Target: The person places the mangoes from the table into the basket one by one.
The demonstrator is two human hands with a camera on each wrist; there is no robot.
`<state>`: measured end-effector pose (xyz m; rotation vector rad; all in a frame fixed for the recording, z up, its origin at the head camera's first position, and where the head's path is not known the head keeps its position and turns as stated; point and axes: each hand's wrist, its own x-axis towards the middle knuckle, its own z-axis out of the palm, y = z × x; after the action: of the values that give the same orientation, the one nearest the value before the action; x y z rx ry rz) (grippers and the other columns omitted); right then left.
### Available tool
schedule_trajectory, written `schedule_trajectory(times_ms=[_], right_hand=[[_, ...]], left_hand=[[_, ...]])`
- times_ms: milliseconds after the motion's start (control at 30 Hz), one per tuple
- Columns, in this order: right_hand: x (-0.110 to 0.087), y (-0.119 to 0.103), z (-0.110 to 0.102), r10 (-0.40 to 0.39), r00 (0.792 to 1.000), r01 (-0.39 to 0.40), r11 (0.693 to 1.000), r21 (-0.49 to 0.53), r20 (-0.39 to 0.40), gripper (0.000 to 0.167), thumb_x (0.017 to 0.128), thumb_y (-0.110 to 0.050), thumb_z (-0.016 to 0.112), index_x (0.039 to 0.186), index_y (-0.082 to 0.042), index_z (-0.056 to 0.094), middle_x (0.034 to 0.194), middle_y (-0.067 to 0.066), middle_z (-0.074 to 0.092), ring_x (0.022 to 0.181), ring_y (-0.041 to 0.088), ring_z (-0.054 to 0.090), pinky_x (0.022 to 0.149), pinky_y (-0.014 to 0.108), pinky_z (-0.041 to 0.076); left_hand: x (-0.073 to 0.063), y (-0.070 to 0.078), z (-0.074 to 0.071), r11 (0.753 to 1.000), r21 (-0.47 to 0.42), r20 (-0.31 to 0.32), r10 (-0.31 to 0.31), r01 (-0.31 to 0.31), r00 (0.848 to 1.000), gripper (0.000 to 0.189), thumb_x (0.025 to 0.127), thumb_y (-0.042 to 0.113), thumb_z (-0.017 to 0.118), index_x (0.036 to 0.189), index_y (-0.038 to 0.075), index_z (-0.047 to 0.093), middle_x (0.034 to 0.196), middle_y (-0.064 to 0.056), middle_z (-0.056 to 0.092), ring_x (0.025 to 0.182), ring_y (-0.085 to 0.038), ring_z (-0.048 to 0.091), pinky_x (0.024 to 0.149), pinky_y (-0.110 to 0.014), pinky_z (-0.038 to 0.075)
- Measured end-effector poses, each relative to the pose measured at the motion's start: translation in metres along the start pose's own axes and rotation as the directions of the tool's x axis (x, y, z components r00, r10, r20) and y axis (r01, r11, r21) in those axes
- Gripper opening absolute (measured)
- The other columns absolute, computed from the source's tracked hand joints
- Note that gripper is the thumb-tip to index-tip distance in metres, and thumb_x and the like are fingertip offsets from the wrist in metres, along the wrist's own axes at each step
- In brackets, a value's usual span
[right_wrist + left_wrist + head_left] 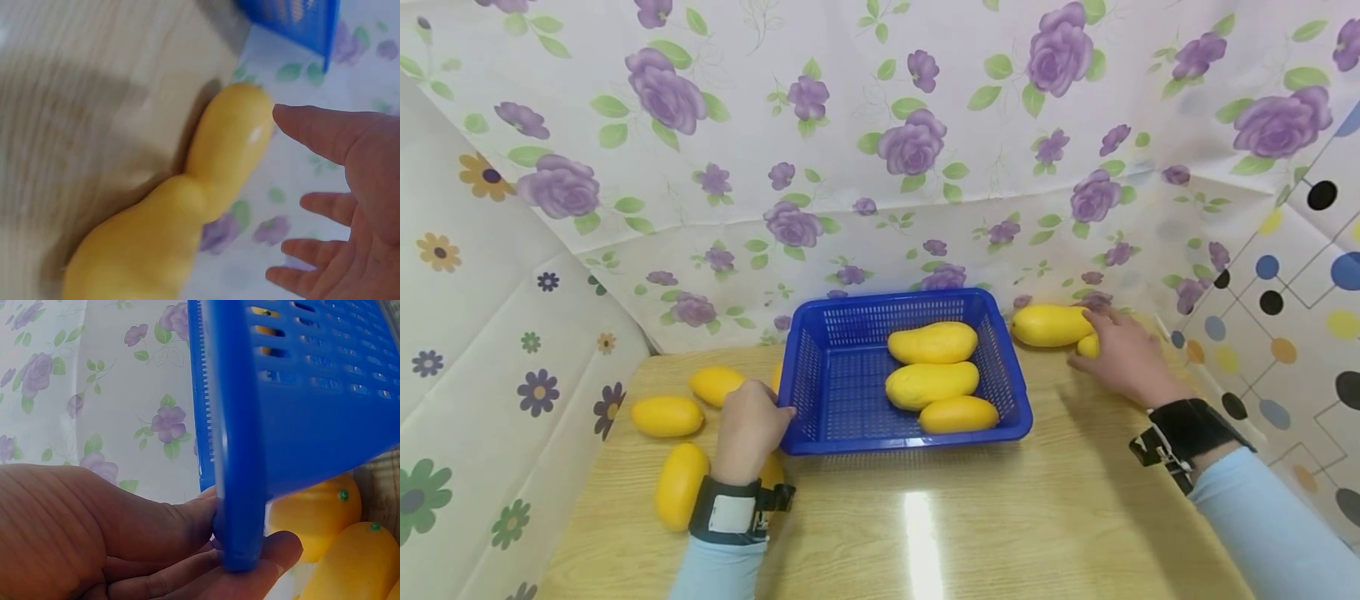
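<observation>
My left hand (748, 429) grips the left rim of a blue plastic basket (906, 445), thumb on one side and fingers on the other in the left wrist view. Three long yellow fruits, mango- or papaya-like, lie in the basket's right half; one is the front fruit (958, 414). Over at the right, my right hand (1127, 354) reaches over two more yellow fruits. One long fruit (1047, 326) lies along the back; another fruit (1087, 346) is partly hidden by the hand. The right wrist view shows the fingers spread beside the fruits (231, 137), holding nothing.
Several yellow fruits lie left of the basket, among them a left fruit (666, 416) and a front one (682, 486); some are partly hidden by the left arm and basket. Flower-printed sheeting (880, 242) rises behind the wooden table (1000, 517), with patterned walls at both sides.
</observation>
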<state>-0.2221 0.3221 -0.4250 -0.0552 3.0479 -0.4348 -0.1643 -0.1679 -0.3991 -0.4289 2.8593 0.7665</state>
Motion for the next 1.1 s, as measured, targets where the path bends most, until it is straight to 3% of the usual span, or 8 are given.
schedule_trajectory(times_ms=[267,500,867,1100], right_hand=[[-0.001,0.038,0.01,0.093,0.993,-0.095,0.995,0.029,0.068,0.117,0.071,-0.074,0.058,0.147,0.003,0.015,0.14,0.044,0.015,0.126,0.061,0.015,0.095,0.075,0.016],[-0.001,0.059,0.02,0.145,0.987,-0.145,0.989,-0.013,0.07,0.121,0.067,-0.077,0.059,0.146,0.004,0.017,0.137,0.044,0.019,0.119,0.062,0.023,0.088,0.078,0.021],[-0.005,0.069,0.027,0.131,0.985,-0.137,0.99,0.045,0.112,0.123,0.067,-0.07,0.065,0.144,0.01,0.013,0.13,0.045,0.027,0.11,0.059,0.034,0.083,0.071,0.034],[-0.003,0.069,0.03,0.126,0.987,-0.131,0.99,0.046,0.104,0.117,0.071,-0.065,0.065,0.144,0.011,0.013,0.131,0.044,0.03,0.111,0.058,0.038,0.088,0.068,0.035]], left_hand=[[0.0,0.0,0.0,1.0,0.001,-0.002,-0.005,0.005,1.0,0.029,0.083,0.021,0.07,0.096,-0.004,0.068,0.081,-0.015,0.067,0.063,-0.022,0.059,0.051,-0.026,0.047],[0.0,0.001,0.001,1.0,0.006,-0.007,-0.004,0.004,1.0,0.029,0.083,0.021,0.07,0.096,-0.005,0.068,0.081,-0.015,0.067,0.062,-0.022,0.059,0.051,-0.027,0.048],[-0.001,0.0,0.001,1.0,-0.025,-0.018,0.012,-0.012,1.0,0.026,0.083,0.018,0.07,0.094,-0.005,0.068,0.078,-0.015,0.067,0.059,-0.021,0.059,0.049,-0.026,0.046],[-0.001,0.0,0.001,1.0,-0.026,-0.014,0.007,-0.007,1.0,0.026,0.083,0.018,0.07,0.095,-0.005,0.068,0.078,-0.015,0.067,0.058,-0.021,0.059,0.049,-0.025,0.046]])
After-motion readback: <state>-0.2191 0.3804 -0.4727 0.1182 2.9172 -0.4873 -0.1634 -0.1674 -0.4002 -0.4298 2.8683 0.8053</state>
